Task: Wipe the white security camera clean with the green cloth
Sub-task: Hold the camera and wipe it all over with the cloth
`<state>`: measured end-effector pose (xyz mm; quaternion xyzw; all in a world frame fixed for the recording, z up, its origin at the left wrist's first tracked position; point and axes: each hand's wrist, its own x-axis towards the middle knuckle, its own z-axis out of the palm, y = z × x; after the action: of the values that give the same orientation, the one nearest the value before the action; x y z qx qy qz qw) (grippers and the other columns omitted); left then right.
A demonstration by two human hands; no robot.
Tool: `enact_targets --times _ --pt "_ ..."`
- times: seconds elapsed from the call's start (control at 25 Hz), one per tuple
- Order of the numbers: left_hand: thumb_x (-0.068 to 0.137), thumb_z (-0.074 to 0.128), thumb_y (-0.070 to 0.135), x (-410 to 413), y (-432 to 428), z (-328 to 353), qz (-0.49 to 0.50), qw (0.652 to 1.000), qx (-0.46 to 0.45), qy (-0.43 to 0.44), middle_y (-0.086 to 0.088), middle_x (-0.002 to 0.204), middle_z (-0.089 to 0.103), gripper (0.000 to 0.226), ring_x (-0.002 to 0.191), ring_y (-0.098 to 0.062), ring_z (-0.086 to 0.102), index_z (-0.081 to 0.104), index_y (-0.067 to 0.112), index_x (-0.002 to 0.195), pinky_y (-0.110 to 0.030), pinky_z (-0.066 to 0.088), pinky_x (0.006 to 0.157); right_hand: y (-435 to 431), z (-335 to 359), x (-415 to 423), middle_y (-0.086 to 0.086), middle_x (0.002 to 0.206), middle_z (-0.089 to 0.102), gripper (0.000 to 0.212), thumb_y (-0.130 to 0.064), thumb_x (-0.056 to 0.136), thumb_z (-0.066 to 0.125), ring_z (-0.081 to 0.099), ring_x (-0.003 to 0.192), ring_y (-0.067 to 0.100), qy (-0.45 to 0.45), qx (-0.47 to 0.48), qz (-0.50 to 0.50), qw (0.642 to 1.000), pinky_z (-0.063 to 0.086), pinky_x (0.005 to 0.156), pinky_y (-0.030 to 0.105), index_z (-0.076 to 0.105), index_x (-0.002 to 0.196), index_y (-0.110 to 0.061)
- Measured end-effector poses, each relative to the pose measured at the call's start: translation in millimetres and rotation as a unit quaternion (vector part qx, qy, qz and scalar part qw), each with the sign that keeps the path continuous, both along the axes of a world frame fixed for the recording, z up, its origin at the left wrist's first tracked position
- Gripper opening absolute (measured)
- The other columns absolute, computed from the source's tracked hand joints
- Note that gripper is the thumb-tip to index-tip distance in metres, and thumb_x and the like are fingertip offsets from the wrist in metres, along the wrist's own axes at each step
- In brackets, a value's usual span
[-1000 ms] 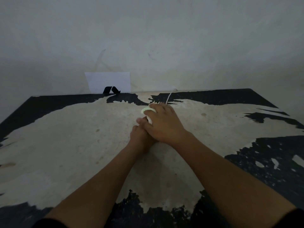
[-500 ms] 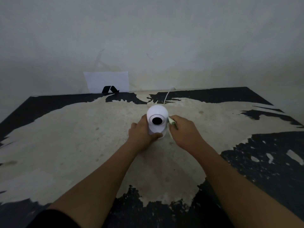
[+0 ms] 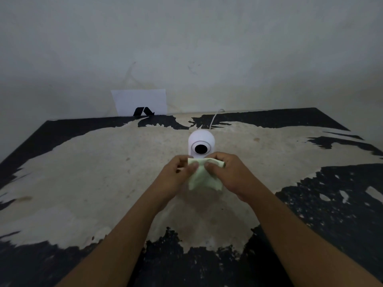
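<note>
The white security camera (image 3: 201, 141) stands upright in the middle of the table, its round black lens facing me. Its base is hidden behind my hands. Just in front of it, both hands hold the pale green cloth (image 3: 204, 179) spread between them. My left hand (image 3: 178, 175) pinches the cloth's upper left edge, and my right hand (image 3: 230, 175) pinches its upper right part. The cloth hangs down between my wrists, close to the camera's lower front. A thin white cable (image 3: 214, 119) runs from behind the camera to the table's far edge.
The table (image 3: 83, 183) has a worn cream surface with black patches along its edges. A white card (image 3: 141, 100) with a black mark leans on the grey wall at the back left.
My right hand came off the top of the camera, which now shows fully. My left hand let go of the camera, and both hands now hold the unfolded cloth in front of it.
</note>
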<state>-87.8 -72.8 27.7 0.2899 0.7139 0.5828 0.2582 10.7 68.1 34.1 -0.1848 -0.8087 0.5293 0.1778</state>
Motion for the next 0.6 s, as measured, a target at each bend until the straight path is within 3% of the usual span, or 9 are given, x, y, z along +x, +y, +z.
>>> enact_targets --times 0.08,0.16,0.28,0.44,0.6 --pt "0.087 0.061 0.023 -4 -2 -6 -0.010 1.000 -0.005 0.001 -0.005 0.099 0.072 0.022 0.089 -0.021 0.069 0.065 0.015 0.106 -0.027 0.058 0.071 0 2 -5 0.005 0.083 0.070 0.010 -0.021 0.088 0.061 0.062 0.074 0.017 -0.009 0.013 0.015 1.000 0.051 0.070 0.038 0.070 0.090 -0.017" --pt "0.086 0.061 0.022 -15 2 -10 0.041 0.999 -0.017 0.032 -0.006 0.096 0.072 0.019 0.088 -0.022 0.069 0.067 0.012 0.102 -0.033 0.058 0.075 5 9 -10 0.000 0.081 0.067 0.010 -0.024 0.088 0.061 0.059 0.072 0.012 -0.001 0.004 -0.015 1.000 0.049 0.069 0.030 0.069 0.090 -0.017" --pt "0.087 0.060 0.023 -26 14 -9 0.098 0.990 -0.030 0.092 -0.009 0.089 0.069 0.019 0.079 -0.019 0.064 0.064 0.006 0.094 -0.032 0.053 0.070 24 26 -24 -0.006 0.097 0.064 0.017 -0.031 0.091 0.055 0.057 0.085 0.009 0.026 0.018 -0.117 0.993 0.046 0.076 0.026 0.065 0.101 -0.021" --pt "0.087 0.058 0.025 -36 28 -8 0.107 0.981 -0.024 0.159 0.001 0.073 0.058 0.018 0.066 -0.013 0.053 0.060 0.007 0.083 -0.023 0.040 0.057 34 29 -47 -0.005 0.117 0.060 0.024 -0.038 0.092 0.051 0.056 0.109 0.016 0.009 -0.015 -0.070 0.997 0.048 0.094 0.039 0.060 0.111 -0.029" --pt "0.086 0.060 0.028 -43 35 -12 0.115 0.974 -0.036 0.191 0.007 0.076 0.057 0.017 0.069 -0.008 0.053 0.058 0.011 0.088 -0.021 0.039 0.058 32 18 -56 -0.013 0.103 0.059 0.018 -0.039 0.091 0.053 0.058 0.106 0.019 0.011 -0.063 -0.066 0.996 0.051 0.095 0.050 0.060 0.105 -0.031"
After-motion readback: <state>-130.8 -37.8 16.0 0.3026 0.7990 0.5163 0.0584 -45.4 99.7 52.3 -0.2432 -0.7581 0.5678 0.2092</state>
